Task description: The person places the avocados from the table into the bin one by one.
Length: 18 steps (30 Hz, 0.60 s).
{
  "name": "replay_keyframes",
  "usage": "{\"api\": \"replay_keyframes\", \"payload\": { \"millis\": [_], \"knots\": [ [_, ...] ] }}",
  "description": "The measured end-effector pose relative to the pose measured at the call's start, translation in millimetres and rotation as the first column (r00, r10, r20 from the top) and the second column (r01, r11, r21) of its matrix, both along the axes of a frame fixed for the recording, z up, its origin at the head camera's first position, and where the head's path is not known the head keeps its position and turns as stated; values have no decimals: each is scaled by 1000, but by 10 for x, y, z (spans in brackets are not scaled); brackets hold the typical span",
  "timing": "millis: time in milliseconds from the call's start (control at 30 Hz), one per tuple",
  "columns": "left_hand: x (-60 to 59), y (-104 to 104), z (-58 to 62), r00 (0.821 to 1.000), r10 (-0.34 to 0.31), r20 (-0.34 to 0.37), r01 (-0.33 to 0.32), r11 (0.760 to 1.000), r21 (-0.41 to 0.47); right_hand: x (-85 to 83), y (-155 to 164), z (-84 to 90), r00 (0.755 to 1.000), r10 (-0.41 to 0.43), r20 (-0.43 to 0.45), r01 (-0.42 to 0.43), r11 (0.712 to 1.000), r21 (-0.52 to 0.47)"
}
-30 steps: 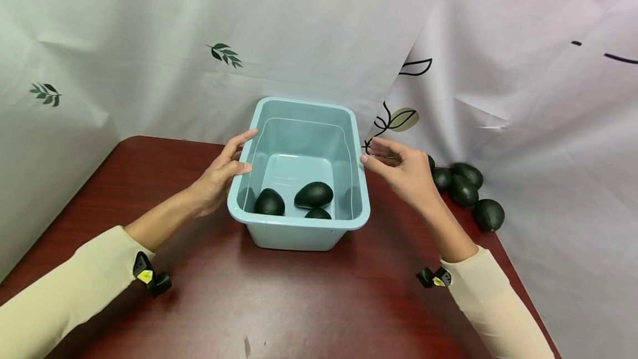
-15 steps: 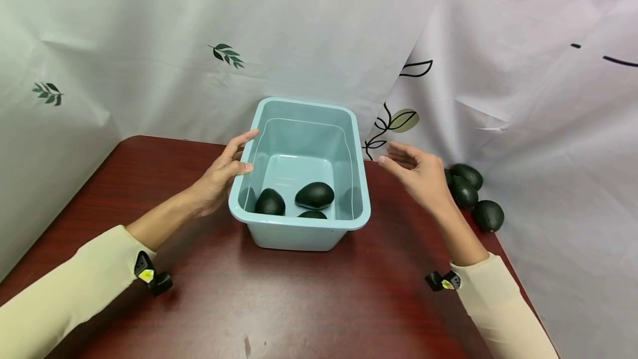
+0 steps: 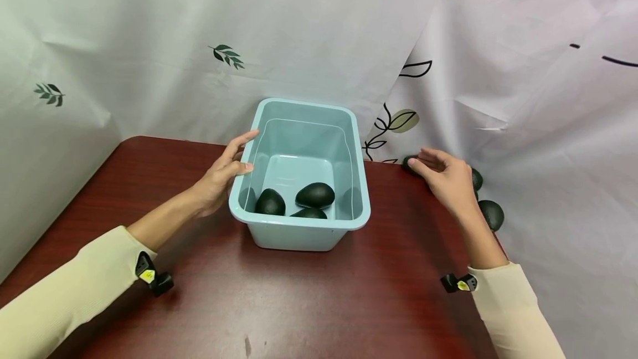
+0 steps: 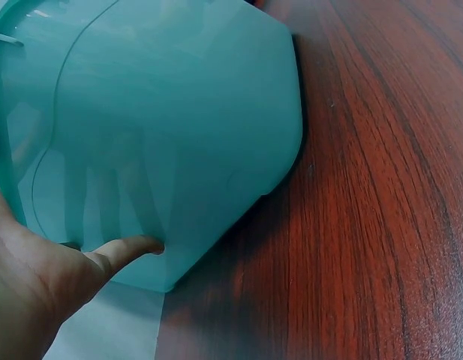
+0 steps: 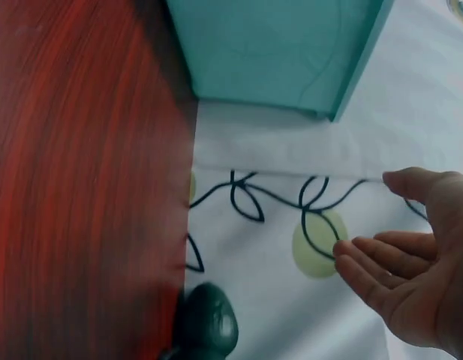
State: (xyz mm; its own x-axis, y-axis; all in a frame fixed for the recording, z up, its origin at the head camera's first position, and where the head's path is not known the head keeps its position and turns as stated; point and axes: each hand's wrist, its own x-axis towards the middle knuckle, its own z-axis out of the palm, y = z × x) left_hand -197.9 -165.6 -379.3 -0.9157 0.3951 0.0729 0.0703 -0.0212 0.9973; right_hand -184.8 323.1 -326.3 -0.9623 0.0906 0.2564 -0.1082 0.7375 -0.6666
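Head view high, facing down, wrist views close (right perhaps sideways), all sharing the bin [image 3: 299,226].

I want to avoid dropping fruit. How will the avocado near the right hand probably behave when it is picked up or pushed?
The avocado by the right hand is rounded, so a push would probably roll it. It lies near the table's back edge, so it might roll off. It looks firm and should keep its shape.
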Motion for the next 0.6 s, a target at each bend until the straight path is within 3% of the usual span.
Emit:
{"api": "replay_keyframes", "payload": {
  "millis": [333, 600],
  "knots": [
    [-10, 6, 3, 1000, -2, -5, 2, 1000, -4, 94, 401, -43, 987, -159, 34, 154, 983, 104],
    [1, -4, 4, 1000, -2, -1, 2, 1000, -5, 93, 642, -33, 976, -193, 101, 175, 971, 163]
  ]
}}
